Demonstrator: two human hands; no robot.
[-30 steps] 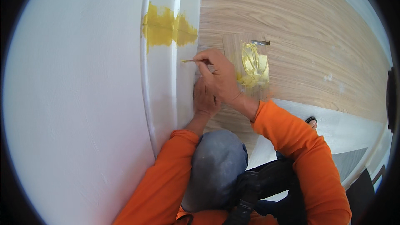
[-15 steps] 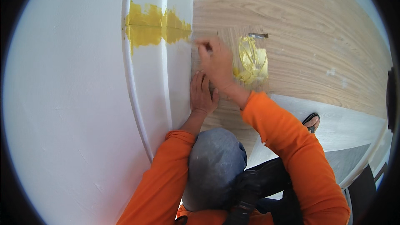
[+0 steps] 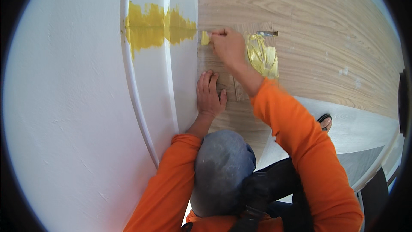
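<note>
My right hand (image 3: 230,48) pinches a small putty knife (image 3: 205,38), its blade coated in yellow putty and held just right of the wall's base. My left hand (image 3: 209,95) lies flat with fingers spread on the wood-grain surface, close against the white wall. A yellow putty patch (image 3: 148,30) crosses the wall's moulding, with a thin dark line running through it. To the right of my right hand, a thick smear of yellow putty (image 3: 260,56) covers a loose wood-grain board (image 3: 239,87). At its top edge is a narrow dark metallic piece or slot (image 3: 268,33).
Two raised white moulding strips (image 3: 136,99) run along the white wall on the left. My bent knee (image 3: 223,167) is between my arms. A sandalled foot (image 3: 326,122) rests at the right on pale flooring (image 3: 343,133).
My right hand has moved slightly up and right from the wall's base, and the putty-coated blade now shows clearly. My left hand stays in place.
</note>
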